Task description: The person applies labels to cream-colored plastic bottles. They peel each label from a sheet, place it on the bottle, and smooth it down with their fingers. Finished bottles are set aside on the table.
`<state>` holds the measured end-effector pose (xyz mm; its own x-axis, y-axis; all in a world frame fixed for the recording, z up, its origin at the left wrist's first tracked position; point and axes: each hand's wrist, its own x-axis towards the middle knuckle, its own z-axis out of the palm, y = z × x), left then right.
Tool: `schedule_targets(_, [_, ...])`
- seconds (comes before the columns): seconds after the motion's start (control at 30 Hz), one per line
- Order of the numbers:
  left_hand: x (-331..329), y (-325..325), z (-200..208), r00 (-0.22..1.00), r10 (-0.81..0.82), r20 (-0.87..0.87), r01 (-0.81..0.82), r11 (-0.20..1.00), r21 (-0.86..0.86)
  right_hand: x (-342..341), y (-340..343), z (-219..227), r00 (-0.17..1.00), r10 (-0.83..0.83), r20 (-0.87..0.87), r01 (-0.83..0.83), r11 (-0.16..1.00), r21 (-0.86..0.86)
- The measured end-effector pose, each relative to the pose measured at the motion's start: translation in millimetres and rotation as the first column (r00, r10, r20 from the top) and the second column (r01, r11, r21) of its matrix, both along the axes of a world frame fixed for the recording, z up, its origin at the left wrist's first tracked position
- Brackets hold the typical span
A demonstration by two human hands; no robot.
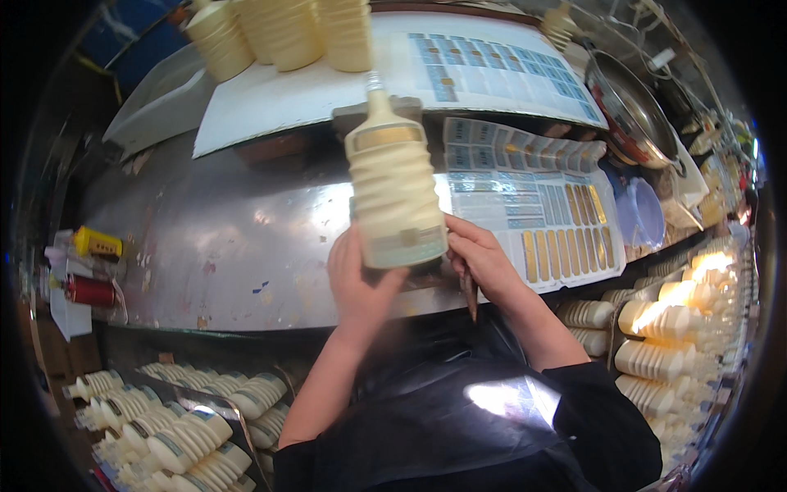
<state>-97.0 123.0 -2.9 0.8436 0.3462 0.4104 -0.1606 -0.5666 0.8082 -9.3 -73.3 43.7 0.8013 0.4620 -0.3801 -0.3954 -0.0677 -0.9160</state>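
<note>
- Bottle (396, 193), cream, ribbed, with a gold band at the shoulder and a pale band near the base; held in front of the person over the metal table (221, 254), neck pointing away; slightly blurred.
- Left hand (361, 266); fingers curled along the bottle's lower left side, thumb at its base; blurred, grip partly open around the bottle.
- Right hand (484, 258); fingers closed on a thin brown tool (470, 297) pointing down; fingertips just beside the bottle's lower right edge.
- Sticker sheets (525, 223), gold and silvery blue; on the table, right of the bottle.
- White board (246, 111), beyond; further cream bottles (287, 37) standing on it.
- Pan (635, 111) and lavender tub (641, 213); far right.
- Racked bottles (176, 422); lower left.
</note>
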Motion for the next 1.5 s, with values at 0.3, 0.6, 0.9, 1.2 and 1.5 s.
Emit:
schedule_targets(0.3, [0,8,2,0.964,-0.264,-0.023,0.217,0.835,-0.505,-8,5,27,0.992,0.055,0.117,-0.060,0.997,0.041])
schedule_targets(0.6, [10,-5,4,0.968,-0.230,0.104,0.240,0.706,-0.667,7,7,-4,0.941,0.071,0.331,-0.055,0.997,-0.057])
schedule_targets(0.9, [17,-22,12,0.996,-0.081,-0.037,0.043,0.799,-0.599,8,12,7,0.982,0.112,0.155,-0.087,0.983,-0.163])
schedule_targets(1.2, [17,-20,7,0.996,-0.082,-0.025,0.046,0.759,-0.649,6,13,9,0.984,0.088,0.156,-0.069,0.989,-0.128])
schedule_targets(1.5, [16,-18,6,0.997,-0.058,-0.057,0.008,0.767,-0.641,9,9,6,0.975,0.134,0.179,-0.110,0.985,-0.135])
